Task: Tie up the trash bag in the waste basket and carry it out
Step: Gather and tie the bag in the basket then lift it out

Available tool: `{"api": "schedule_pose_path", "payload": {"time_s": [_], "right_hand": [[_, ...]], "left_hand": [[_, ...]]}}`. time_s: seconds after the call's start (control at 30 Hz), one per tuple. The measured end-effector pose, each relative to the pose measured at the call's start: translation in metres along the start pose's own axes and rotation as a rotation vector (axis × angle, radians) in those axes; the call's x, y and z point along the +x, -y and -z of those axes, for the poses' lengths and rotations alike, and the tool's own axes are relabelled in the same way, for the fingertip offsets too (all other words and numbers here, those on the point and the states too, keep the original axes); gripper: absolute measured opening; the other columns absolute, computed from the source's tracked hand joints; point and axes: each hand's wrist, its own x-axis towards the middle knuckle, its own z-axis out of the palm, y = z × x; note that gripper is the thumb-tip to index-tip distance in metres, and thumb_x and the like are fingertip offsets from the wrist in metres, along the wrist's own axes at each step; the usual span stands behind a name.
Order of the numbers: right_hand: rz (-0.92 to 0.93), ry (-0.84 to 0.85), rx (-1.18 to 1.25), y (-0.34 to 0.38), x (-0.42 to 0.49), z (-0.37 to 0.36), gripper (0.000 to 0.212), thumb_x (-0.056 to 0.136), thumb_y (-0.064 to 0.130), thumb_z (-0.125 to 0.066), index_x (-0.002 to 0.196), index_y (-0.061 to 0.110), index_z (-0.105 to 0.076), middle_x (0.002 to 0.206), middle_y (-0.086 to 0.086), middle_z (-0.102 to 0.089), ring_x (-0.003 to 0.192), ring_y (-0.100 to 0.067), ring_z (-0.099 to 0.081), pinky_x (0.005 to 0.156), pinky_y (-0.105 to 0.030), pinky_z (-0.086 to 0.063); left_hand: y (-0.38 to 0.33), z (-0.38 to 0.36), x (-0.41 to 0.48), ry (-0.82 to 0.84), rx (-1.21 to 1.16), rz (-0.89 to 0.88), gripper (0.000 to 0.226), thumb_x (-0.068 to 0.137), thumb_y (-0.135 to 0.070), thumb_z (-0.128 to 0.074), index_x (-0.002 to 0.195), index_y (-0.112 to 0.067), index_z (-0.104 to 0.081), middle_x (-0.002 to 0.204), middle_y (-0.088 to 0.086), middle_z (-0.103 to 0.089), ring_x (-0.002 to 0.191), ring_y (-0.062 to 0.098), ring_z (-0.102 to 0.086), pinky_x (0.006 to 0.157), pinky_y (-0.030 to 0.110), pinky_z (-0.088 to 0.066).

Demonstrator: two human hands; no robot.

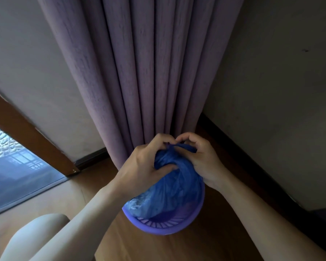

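A blue plastic trash bag [177, 187] sits inside a round purple waste basket [164, 226] on the wooden floor, its top gathered into a twisted bunch. My left hand [141, 166] grips the bunched plastic from the left, thumb pressed into the bag. On the right side my right hand [203, 157] pinches the gathered top. The fingertips of both hands meet above the bunch. The bag's lower part stays in the basket, and its contents are hidden.
A purple curtain [139, 72] hangs right behind the basket, in a corner between two walls. A wooden door frame [26, 134] and a glass pane [11, 166] lie to the left. My knee [36, 236] shows at the lower left.
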Motion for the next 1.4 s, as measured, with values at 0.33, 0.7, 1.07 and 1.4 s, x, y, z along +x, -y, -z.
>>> {"api": "schedule_pose_path", "payload": {"time_s": [0.33, 0.7, 1.07, 1.4], "right_hand": [[-0.160, 0.369, 0.048, 0.010, -0.003, 0.013, 0.014, 0.082, 0.021, -0.060, 0.079, 0.013, -0.071, 0.086, 0.002, -0.066, 0.088, -0.016, -0.064, 0.083, -0.035, -0.046], [0.494, 0.003, -0.984, -0.004, -0.010, -0.002, 0.034, 0.079, 0.042, -0.062, 0.108, 0.025, -0.062, 0.099, 0.010, -0.057, 0.094, -0.007, -0.054, 0.088, -0.029, -0.046], [0.452, -0.045, -0.988, -0.012, -0.004, 0.015, 0.035, 0.096, 0.028, -0.048, 0.124, 0.021, -0.068, 0.100, 0.010, -0.049, 0.091, -0.003, -0.050, 0.076, -0.014, -0.043], [0.498, 0.138, -0.848, 0.005, -0.016, 0.012, 0.032, 0.084, 0.039, -0.068, 0.111, 0.023, -0.060, 0.101, 0.021, -0.056, 0.095, 0.001, -0.057, 0.078, -0.012, -0.047]], "left_hand": [[0.009, 0.006, -0.001, 0.056, 0.211, -0.085, 0.019, 0.094, -0.018, -0.057, 0.112, -0.019, -0.062, 0.109, -0.007, -0.043, 0.090, 0.004, -0.050, 0.084, 0.014, -0.042], [0.015, 0.001, 0.003, 0.124, -0.314, 0.499, 0.011, 0.095, -0.011, -0.062, 0.100, -0.010, -0.071, 0.081, 0.010, -0.073, 0.064, 0.021, -0.066, 0.055, 0.030, -0.052], [0.012, -0.001, 0.002, 0.351, -0.908, 0.722, 0.023, 0.096, -0.027, -0.062, 0.107, -0.008, -0.063, 0.058, -0.004, -0.033, 0.050, 0.009, -0.021, 0.040, 0.015, -0.026], [0.011, -0.001, 0.003, 0.211, -1.070, 0.778, 0.019, 0.098, -0.026, -0.056, 0.091, -0.011, -0.063, 0.054, -0.006, -0.051, 0.049, 0.008, -0.028, 0.040, 0.017, -0.020]]}}
